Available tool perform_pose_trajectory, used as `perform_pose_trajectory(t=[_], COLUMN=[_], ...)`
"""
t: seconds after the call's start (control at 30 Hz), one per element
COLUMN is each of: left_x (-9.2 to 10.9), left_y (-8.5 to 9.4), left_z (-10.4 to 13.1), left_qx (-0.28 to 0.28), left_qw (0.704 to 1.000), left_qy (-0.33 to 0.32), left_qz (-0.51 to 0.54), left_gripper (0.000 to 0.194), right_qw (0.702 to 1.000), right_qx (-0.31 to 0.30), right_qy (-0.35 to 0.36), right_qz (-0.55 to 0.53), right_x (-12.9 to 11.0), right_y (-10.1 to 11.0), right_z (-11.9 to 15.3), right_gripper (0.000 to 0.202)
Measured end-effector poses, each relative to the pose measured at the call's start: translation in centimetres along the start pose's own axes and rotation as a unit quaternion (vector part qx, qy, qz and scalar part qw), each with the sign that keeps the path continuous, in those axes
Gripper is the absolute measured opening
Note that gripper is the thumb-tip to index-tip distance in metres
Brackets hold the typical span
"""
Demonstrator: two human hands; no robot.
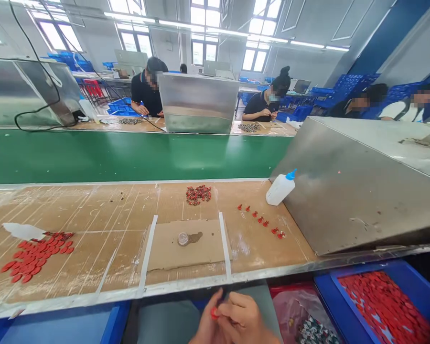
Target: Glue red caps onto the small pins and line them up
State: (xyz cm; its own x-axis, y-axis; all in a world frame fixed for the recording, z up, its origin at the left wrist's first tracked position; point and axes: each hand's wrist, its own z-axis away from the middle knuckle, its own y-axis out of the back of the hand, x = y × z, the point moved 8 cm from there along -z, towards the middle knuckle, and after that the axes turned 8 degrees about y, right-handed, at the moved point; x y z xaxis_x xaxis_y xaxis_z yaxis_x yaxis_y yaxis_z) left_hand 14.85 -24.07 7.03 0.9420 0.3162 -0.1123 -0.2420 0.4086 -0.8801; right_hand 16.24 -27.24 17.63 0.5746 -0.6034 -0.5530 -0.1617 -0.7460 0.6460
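My left hand (207, 325) and my right hand (246, 316) meet low in the view, below the table's front edge. A small red piece (214, 313) shows between them, gripped by the fingertips of both; most of it is hidden. Just beyond, a cardboard sheet (200, 258) is taped to the table, bearing a small round clear cap or dish (183, 239) beside a brown stain. A pile of small red-and-dark parts (198, 195) lies behind it. To the right, several small red pieces with upright tops (260, 220) form a slanting row.
Red discs (36, 255) are heaped at left beside a white plastic piece (23, 231). A white bottle with a blue nozzle (281, 189) leans by a large metal box (361, 186). Blue bins (415, 286) flank my lap. Beyond the green belt (129, 155), co-workers sit.
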Motion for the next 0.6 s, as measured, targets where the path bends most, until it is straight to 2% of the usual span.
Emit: perform_pose_trajectory(t=[0.07,0.13,0.23,0.37,0.47,0.6], left_x=[-0.5,-0.7,-0.6,-0.6,-0.8,-1.3], left_y=[-0.6,-1.3,-2.3,-3.6,-4.5,-5.1], left_z=[1.2,2.3,3.2,3.6,3.9,4.2], left_qx=[0.001,0.012,0.015,-0.032,-0.064,-0.069], left_qw=[1.0,0.999,0.998,0.996,0.995,0.996], left_qy=[-0.018,-0.029,-0.047,-0.062,-0.068,-0.063], left_qz=[0.005,-0.017,-0.045,-0.048,-0.034,-0.002], left_gripper=[0.047,0.048,0.039,0.036,0.034,0.031], right_qw=[0.999,0.998,0.997,0.992,0.989,0.985], right_qx=[-0.035,-0.034,-0.005,0.031,0.049,0.088], right_qy=[0.005,0.008,0.02,0.03,0.032,0.062], right_qz=[0.025,0.048,0.072,0.121,0.135,0.134], right_x=[-1.0,-1.9,-3.0,-4.3,-4.8,-5.5], right_y=[-0.3,-0.1,0.6,1.6,2.3,2.9], right_z=[0.6,1.3,2.0,2.5,2.3,1.5], right_gripper=[0.014,0.013,0.013,0.012,0.016,0.017])
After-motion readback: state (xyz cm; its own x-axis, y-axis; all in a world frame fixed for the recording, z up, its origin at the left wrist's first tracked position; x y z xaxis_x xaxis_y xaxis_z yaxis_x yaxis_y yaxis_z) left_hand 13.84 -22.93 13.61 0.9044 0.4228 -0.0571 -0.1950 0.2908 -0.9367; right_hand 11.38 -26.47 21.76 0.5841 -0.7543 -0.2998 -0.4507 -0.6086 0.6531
